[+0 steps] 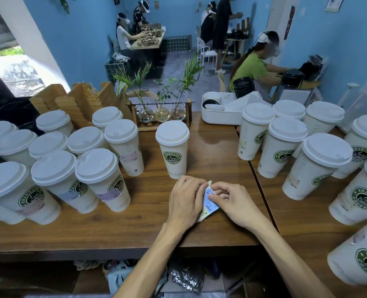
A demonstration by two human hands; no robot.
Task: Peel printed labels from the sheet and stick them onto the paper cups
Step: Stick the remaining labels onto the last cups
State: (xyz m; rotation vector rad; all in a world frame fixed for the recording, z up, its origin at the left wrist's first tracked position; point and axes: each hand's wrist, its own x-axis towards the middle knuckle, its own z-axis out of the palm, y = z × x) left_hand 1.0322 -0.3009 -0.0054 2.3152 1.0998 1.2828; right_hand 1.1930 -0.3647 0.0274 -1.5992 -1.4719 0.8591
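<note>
Label sheet (208, 201) lies low on the wooden table (135, 224), front centre, mostly covered by both hands. Left hand (185, 198) rests on its left part, fingers curled over the sheet edge, gripping it. Right hand (232, 201) pinches at the blue-printed label area with curled thumb and fingers; whether a label is lifted, cannot tell. Just behind the hands a single lidded paper cup (174, 149) stands upright, green logo facing the camera. Labelled cups (105, 179) cluster at left, pink and blue stickers visible. More lidded cups (316, 166) crowd the right. White tray (219, 117) and plant vases (162, 112) sit at the back.
</note>
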